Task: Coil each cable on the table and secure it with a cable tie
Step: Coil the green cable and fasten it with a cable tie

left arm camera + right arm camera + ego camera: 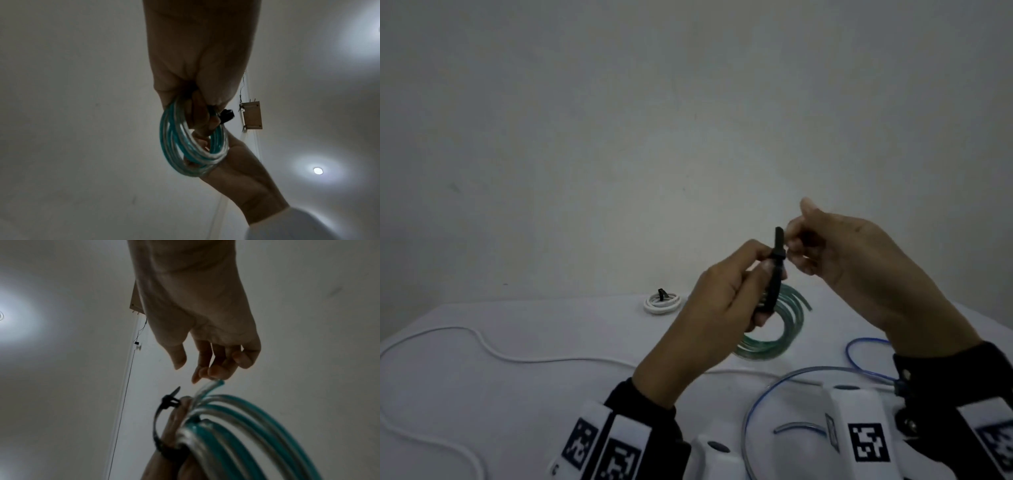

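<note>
My left hand (722, 301) is raised above the table and grips a coil of green and clear cable (787, 329). A black cable tie (777, 260) loops round the coil and my fingers, and its tail points up through its head. The left wrist view has the coil (174, 146) hanging from that fist beside the tie head (226, 116). My right hand (842, 260) hovers just right of the tie tail. In the right wrist view its fingers (213, 369) are loosely curled with the thumb apart. They hold nothing and sit just above the cable's loose end (216, 384) and the tie (166, 402).
On the white table (585, 394), a small white cable coil (662, 301) with a black tie lies at the back. A loose white cable (517, 356) winds across the left side. Thin blue cable (859, 342) and a clear one (774, 387) lie at the right front.
</note>
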